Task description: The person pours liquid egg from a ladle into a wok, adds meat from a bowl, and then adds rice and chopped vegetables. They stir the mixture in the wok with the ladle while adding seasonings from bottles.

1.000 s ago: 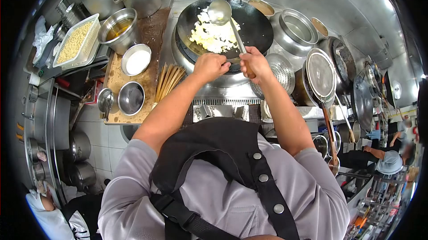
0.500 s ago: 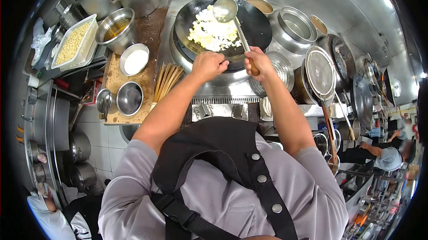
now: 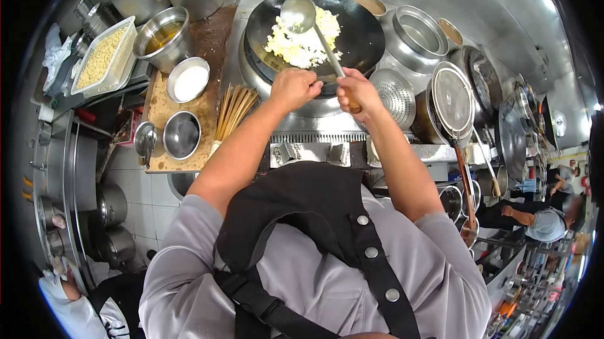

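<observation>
A person in a grey top and black apron stands over a black wok [image 3: 363, 37] on a steel stove, seen from above. Their left hand [image 3: 294, 88] is closed in a fist on the wok's near rim, and their right hand [image 3: 354, 92] is wrapped tight around the wooden end of a ladle [image 3: 297, 14], whose bowl hangs over a heap of pale rice [image 3: 301, 48] in the middle of the wok. To the left sit a bundle of sticks [image 3: 235, 110], a bowl of white powder [image 3: 188, 79] and an empty bowl [image 3: 182, 135]; a strainer [image 3: 394, 93] lies just right of the hands.
</observation>
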Action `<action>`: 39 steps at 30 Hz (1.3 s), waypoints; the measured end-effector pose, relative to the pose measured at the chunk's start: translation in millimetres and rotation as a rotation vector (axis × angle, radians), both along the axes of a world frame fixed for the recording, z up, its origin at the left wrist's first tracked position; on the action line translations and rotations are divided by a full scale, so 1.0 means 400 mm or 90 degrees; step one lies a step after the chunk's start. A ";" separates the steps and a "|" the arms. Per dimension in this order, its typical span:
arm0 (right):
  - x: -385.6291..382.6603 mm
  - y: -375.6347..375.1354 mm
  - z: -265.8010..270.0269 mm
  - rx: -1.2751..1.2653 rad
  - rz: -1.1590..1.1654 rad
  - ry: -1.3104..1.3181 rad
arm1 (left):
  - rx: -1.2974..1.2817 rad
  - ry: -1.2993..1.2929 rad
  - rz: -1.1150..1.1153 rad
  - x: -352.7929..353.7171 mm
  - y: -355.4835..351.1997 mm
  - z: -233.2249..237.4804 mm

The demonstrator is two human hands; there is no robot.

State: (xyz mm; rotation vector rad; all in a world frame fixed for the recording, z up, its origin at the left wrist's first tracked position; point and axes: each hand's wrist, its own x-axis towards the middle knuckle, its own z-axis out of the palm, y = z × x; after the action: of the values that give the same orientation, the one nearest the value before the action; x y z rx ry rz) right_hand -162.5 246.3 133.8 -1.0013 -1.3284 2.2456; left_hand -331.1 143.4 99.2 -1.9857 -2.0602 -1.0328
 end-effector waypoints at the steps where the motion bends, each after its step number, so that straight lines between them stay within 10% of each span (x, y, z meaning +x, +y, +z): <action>1: -0.002 0.013 -0.015 0.003 0.017 -0.030 | -0.008 -0.007 0.009 -0.004 0.004 0.009; 9: 0.106 -0.091 0.036 -0.162 0.013 0.017 | 0.023 -0.001 0.003 -0.002 0.002 -0.006; 13: 0.089 -0.136 0.076 0.104 -0.015 -0.049 | 0.018 -0.002 -0.006 -0.010 0.000 0.001; 17: 0.245 -0.114 0.077 -0.199 0.031 0.136 | 0.026 -0.023 -0.008 -0.010 0.010 -0.002; 23: 0.140 -0.146 0.070 0.156 -0.004 -0.084 | 0.005 -0.023 -0.011 -0.012 0.002 0.002; 28: 0.348 -0.178 0.144 -0.220 0.032 0.112 | 0.042 -0.015 -0.018 -0.011 0.007 -0.012; 33: 0.220 -0.131 0.087 0.002 -0.023 -0.054 | -0.004 -0.020 -0.004 -0.009 0.005 0.004; 39: 0.348 -0.122 0.132 -0.262 -0.029 0.129 | 0.018 -0.018 0.005 -0.005 0.005 -0.003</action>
State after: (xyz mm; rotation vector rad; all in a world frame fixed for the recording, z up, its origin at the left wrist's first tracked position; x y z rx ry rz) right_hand -23.1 197.5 186.5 -0.8856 -0.7685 2.5638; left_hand -333.2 145.2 98.2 -1.9592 -2.0535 -1.0885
